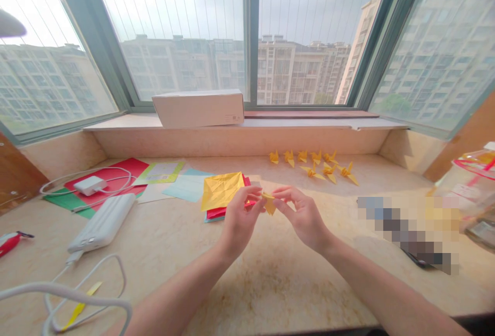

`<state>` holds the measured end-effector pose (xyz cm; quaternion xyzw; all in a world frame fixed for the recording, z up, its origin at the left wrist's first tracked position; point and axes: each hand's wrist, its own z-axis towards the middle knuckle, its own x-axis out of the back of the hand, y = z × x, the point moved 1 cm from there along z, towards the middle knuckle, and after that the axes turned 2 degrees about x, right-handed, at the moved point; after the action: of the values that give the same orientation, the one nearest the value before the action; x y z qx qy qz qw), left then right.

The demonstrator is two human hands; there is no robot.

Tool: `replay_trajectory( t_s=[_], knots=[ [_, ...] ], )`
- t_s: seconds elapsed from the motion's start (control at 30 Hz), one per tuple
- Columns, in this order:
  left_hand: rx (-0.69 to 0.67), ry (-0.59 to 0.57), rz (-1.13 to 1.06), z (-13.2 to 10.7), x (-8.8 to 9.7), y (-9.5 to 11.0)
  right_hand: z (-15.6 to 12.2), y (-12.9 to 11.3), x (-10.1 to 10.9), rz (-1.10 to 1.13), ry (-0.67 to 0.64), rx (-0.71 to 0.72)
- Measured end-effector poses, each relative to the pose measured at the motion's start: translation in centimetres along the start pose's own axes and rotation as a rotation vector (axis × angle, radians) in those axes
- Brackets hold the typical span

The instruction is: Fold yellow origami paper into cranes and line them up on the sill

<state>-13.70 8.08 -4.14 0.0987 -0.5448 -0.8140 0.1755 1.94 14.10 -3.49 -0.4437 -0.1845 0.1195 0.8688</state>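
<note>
The left hand (242, 220) and right hand (303, 217) both grasp a small folded yellow paper (269, 204), pinching it between thumbs and fingertips. The folded paper is held just right of a stack of origami sheets (222, 191). Yellow paper cranes (313, 167) stand farther right of the stack; a white power bank (101, 222) lies left of it.
</note>
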Motion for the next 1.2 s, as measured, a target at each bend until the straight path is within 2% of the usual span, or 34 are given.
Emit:
replay_trajectory(
  t_s=[0.1, 0.2, 0.33, 0.47, 0.7, 0.83, 1.07, 1.2],
  knots=[
    [0.001, 0.025, 0.008, 0.1, 0.1, -0.2, -0.2, -0.1, -0.4, 0.069, -0.066, -0.002],
    [0.009, -0.003, 0.051, 0.0, 0.2, 0.4, -0.3, -0.2, -0.6, 0.050, -0.083, 0.047],
    [0.061, -0.084, -0.022, -0.3, 0.0, 1.3, -0.3, -0.1, -0.6, 0.007, -0.023, 0.095],
    [0.049, -0.177, -0.099, -0.7, -0.2, 1.6, 0.0, -0.2, -0.2, 0.006, 0.012, 0.076],
    [0.063, -0.225, -0.142, -0.6, -0.3, 1.6, 0.2, -0.3, 0.1, 0.054, 0.079, 0.022],
    [0.040, -0.235, -0.138, -0.5, -0.3, 1.3, 0.1, 0.3, -0.1, 0.096, 0.094, -0.057],
    [0.001, -0.238, -0.050, -0.3, 0.1, 1.1, -0.1, 0.3, -0.4, 0.141, 0.103, -0.023],
    [-0.058, -0.197, 0.017, -0.2, 0.4, 1.0, -0.1, -0.1, -0.2, 0.059, 0.112, -0.052]
  ],
)
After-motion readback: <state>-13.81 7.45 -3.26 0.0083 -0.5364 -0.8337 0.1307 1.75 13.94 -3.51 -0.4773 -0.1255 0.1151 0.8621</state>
